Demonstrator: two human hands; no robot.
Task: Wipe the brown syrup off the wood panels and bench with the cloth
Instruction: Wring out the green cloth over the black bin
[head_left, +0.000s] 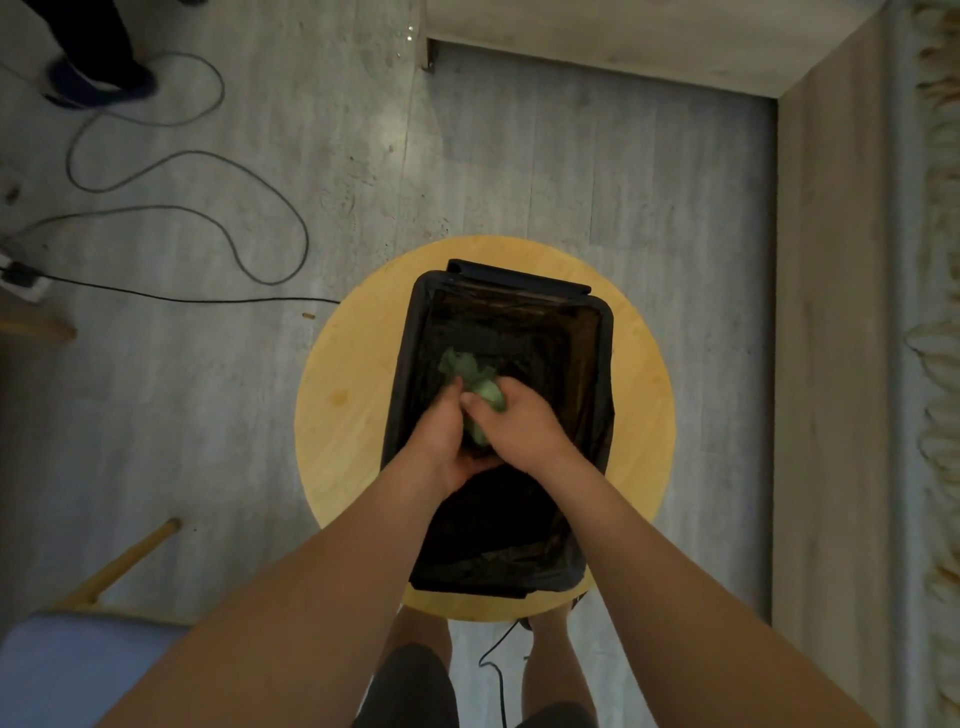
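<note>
Green cloth (485, 397) sits bunched between both hands, held over the open mouth of a black bag-lined bin (605, 332). The bin stands on a round wooden stool top (353, 395) at the middle of the view. The left hand (447, 436) cups the cloth from the left and below with its fingers curled round it. The right hand (519, 426) closes over it from the right, thumb pressed onto the wad. A loose tail of fabric sticks out on the far side, above the bag. Both hands look to be squeezing or wringing the cloth, though whether anything drips from it cannot be told.

The cloth appears thin, soft and limp, light enough for one hand, and it crumples wherever it is pressed. If it has taken up syrup it is likely damp and tacky, so it may cling to the fingers rather than slip. A whole-fist hold on the bunched middle should suit it best, with a flat fold turned outward as the wiping face; a pinch at a corner would only let it dangle.

No brown syrup shows in this view. Grey cables (249, 208) loop across the floor at the far left.
</note>
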